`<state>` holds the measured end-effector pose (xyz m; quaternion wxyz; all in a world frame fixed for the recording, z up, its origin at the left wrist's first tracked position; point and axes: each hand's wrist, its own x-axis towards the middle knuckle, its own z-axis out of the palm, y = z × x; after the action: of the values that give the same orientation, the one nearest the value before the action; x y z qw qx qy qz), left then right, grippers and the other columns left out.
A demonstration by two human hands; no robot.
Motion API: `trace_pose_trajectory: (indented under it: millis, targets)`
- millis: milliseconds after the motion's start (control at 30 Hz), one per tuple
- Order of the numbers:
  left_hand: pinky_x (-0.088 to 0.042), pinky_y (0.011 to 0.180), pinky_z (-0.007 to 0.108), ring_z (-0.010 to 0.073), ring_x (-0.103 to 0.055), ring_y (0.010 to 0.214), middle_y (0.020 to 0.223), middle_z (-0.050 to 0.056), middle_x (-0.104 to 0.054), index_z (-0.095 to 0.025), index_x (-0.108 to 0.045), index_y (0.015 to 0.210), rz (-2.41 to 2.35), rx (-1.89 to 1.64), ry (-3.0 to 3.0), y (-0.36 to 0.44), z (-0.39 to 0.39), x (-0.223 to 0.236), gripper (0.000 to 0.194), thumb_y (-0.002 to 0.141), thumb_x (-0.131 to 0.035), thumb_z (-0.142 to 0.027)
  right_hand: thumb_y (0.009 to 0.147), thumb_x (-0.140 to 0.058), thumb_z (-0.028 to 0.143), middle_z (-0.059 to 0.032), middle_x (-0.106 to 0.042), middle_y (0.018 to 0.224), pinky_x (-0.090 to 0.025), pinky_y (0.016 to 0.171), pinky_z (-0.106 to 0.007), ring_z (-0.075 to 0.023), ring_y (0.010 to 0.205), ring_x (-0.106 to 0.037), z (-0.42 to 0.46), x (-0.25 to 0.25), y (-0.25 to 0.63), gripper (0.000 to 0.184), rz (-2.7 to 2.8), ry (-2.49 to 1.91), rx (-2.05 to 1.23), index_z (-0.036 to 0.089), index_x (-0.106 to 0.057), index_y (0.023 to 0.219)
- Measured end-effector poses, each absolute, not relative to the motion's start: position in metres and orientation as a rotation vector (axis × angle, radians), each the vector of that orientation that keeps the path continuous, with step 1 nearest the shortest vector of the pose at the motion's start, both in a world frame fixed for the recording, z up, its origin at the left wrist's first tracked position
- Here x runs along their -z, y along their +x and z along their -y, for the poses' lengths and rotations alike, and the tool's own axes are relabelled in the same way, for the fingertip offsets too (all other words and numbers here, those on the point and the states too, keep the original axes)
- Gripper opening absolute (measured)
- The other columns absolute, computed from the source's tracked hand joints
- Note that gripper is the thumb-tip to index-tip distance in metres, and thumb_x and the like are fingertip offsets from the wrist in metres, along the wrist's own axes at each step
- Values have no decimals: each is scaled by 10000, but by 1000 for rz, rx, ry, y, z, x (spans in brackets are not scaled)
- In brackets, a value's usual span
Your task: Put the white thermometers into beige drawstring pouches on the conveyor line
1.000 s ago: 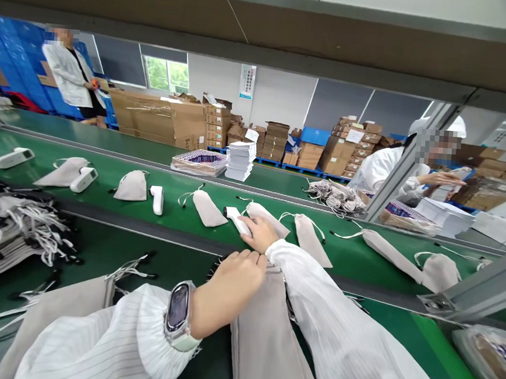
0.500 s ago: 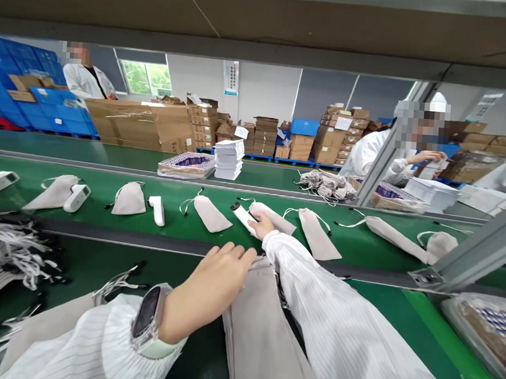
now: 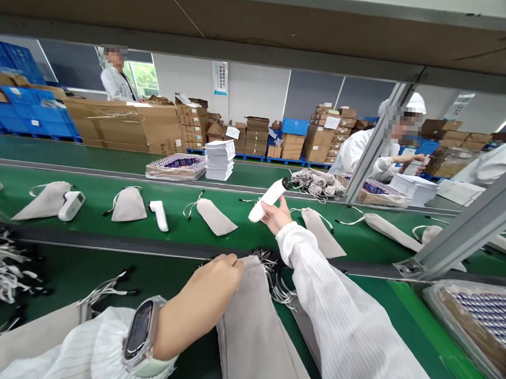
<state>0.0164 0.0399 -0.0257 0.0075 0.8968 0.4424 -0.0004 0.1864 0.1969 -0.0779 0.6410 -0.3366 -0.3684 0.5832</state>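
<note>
My right hand [image 3: 277,216] grips a white handheld device [image 3: 269,199], shaped like a forehead thermometer, by its lower end. Its black tip points up and to the right, above the green belt [image 3: 179,239]. Closer to me, my left hand [image 3: 216,289] has its fingers curled at the top edge of a stack of light grey drawstring pouches [image 3: 259,336]; its fingertips are partly hidden. White cords with black ends bunch at the top of that stack. Just beyond my hands, a single grey pouch [image 3: 217,217] and another white device [image 3: 158,215] lie on the belt.
More pouches lie left [image 3: 46,201] and right [image 3: 319,233] along the belt. Corded pouches [image 3: 2,263] heap at near left. A slanted metal post [image 3: 464,235] stands at right, beside a plastic-wrapped tray [image 3: 478,330]. Co-workers stand across the line; a shelf [image 3: 248,23] hangs overhead.
My right hand has lifted the white device off the belt and tilted its black tip up to the right. The left hand stays at the pouch stack, fingers drawn in more. The view has shifted slightly.
</note>
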Motion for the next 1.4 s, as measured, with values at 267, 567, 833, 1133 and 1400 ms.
trace_pose_trajectory:
  millis: [267, 567, 833, 1133, 1400]
  targets:
    - [-395, 630, 337, 231, -483, 767, 788, 66, -584, -152, -528, 803, -1331, 4, 2888, 19, -40, 31, 127, 746, -444, -76, 583, -682, 209, 57, -559, 763, -535, 593, -316, -107, 553, -580, -164, 35, 189, 803, 1050, -702, -1233, 344, -210, 1218]
    - [-306, 543, 240, 145, -456, 635, 638, -26, -485, -191, -415, 681, -1188, -332, 2529, 15, -46, 11, 239, 875, -317, -288, 699, -577, 381, 65, -525, 657, -525, 465, -275, -107, 478, -571, -123, 8, 161, 438, 1060, -583, -1216, 292, -340, 1056]
    - [-296, 515, 227, 117, -430, 583, 628, -48, -439, -192, -403, 672, -1291, -752, 2232, 18, -50, 8, 241, 843, -392, -362, 729, -526, 445, 75, -516, 638, -488, 460, -247, -81, 442, -527, -123, 10, 164, 372, 1132, -709, -1284, 296, -327, 1006]
    - [-368, 764, 273, 181, -421, 934, 873, 26, -418, -197, -507, 762, -1413, -1208, 2221, 5, -70, 11, 186, 834, -405, -335, 738, -221, 670, 1, -485, 464, -278, 327, -184, -45, 327, -328, -107, 11, 156, 649, 1944, -1102, -1404, 136, -564, 601]
    - [-250, 431, 209, 98, -322, 444, 489, -49, -346, -178, -430, 601, -1119, -498, 1930, 3, -40, -18, 338, 832, -346, -410, 724, -436, 537, 11, -478, 442, -365, 493, -206, -80, 430, -430, -152, 31, 214, 419, 1541, -1229, -473, 170, -475, 526]
